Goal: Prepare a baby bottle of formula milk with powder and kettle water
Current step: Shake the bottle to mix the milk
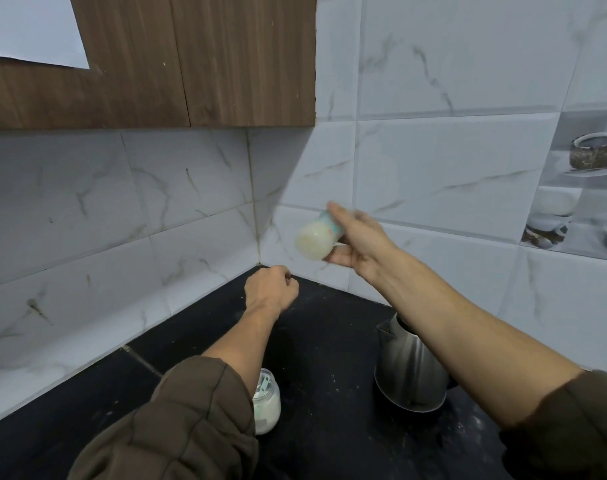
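Note:
My right hand (359, 242) grips a baby bottle (316, 239) in the air in front of the tiled corner. The bottle is blurred, lies tilted with its base towards me and holds pale milky liquid. My left hand (271, 292) hovers lower and to the left, above the black counter (330, 341), with its fingers curled into a loose fist and nothing visible in it. A steel kettle (411, 370) stands on the counter under my right forearm. A glass jar of white powder (268, 403) with a scoop inside stands by my left forearm, partly hidden by the sleeve.
White marble-look tiled walls (191, 209) meet in a corner behind the hands. A brown wooden wall cabinet (191, 64) hangs above at the left. White powder specks dot the counter around the kettle.

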The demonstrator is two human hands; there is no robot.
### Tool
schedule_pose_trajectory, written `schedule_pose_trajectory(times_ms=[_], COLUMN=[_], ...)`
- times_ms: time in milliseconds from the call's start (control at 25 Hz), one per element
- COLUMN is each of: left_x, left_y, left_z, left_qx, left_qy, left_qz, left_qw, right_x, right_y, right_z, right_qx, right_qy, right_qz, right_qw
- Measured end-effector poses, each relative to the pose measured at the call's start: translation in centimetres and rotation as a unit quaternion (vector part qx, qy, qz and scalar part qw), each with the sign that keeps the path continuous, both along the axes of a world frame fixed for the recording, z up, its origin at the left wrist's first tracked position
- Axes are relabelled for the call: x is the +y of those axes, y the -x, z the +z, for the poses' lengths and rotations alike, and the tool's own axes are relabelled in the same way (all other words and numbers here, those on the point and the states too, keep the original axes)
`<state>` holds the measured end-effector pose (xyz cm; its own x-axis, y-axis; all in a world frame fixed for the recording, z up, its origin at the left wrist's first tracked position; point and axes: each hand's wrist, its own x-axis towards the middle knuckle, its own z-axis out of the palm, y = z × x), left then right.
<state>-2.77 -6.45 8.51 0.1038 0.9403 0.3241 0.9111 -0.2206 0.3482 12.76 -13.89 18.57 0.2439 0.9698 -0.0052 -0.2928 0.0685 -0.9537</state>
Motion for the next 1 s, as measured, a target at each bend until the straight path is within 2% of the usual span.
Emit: schedule_pose_trajectory(times_ms=[80, 120, 240, 280, 320, 440, 480, 520, 640, 680, 720, 840, 880, 1000], left_x=[-0.2, 0.0, 0.2, 0.1, 0.0, 0.2, 0.1, 0.2, 0.3, 0.2, 0.2, 0.6, 0.5, 0.7], left_y=[0.1, 0.2, 0.1, 0.1, 0.1, 0.3, 0.4, 0.5, 0.2, 0.2, 0.2, 0.4, 0.4, 0.1], left_z=[-0.1, -0.2, -0.4, -0.4, -0.3, -0.6, -0.5, -0.5, -0.6, -0.5, -0.4, -0.7, -0.7, -0.9], left_qx=[-0.001, 0.002, 0.007, 0.008, 0.008, 0.005, 0.005, 0.008, 0.014, 0.015, 0.014, 0.007, 0.008, 0.006], left_qy=[0.0, 0.002, 0.005, 0.002, 0.0, 0.0, 0.001, 0.002, -0.002, -0.006, -0.007, -0.003, -0.001, -0.005], left_qz=[-0.001, 0.001, 0.004, 0.003, 0.003, 0.001, 0.004, 0.006, 0.002, 0.001, 0.001, 0.003, 0.006, 0.002], left_qw=[1.0, 1.0, 1.0, 1.0, 1.0, 1.0, 1.0, 1.0, 1.0, 1.0, 1.0, 1.0, 1.0, 1.0], right_x=[0.6, 0.5, -0.7, -0.7, -0.6, 0.6, 0.7, 0.5, -1.3, -1.4, -1.3, 0.3, 0.5, -0.6], right_y=[-0.6, -0.6, 0.1, 0.1, 0.0, -0.9, -0.9, -0.8, 0.3, 0.4, 0.2, -0.6, -0.6, 0.2], right_z=[0.1, 0.0, -0.8, -1.0, -0.9, -0.3, -0.3, -0.5, -1.3, -1.4, -1.1, -0.3, -0.3, -0.8], right_qx=[0.062, 0.052, -0.106, -0.123, -0.101, 0.059, 0.076, 0.061, -0.093, -0.103, -0.071, 0.098, 0.104, -0.028], right_qy=[0.001, 0.009, 0.014, 0.0, -0.011, -0.033, -0.034, -0.028, -0.047, -0.065, -0.073, -0.054, -0.04, -0.031], right_qz=[-0.057, -0.046, 0.077, 0.092, 0.075, -0.054, -0.066, -0.049, 0.081, 0.089, 0.063, -0.055, -0.062, 0.03], right_qw=[0.996, 0.998, 0.991, 0.988, 0.992, 0.996, 0.994, 0.997, 0.991, 0.989, 0.993, 0.992, 0.992, 0.999])
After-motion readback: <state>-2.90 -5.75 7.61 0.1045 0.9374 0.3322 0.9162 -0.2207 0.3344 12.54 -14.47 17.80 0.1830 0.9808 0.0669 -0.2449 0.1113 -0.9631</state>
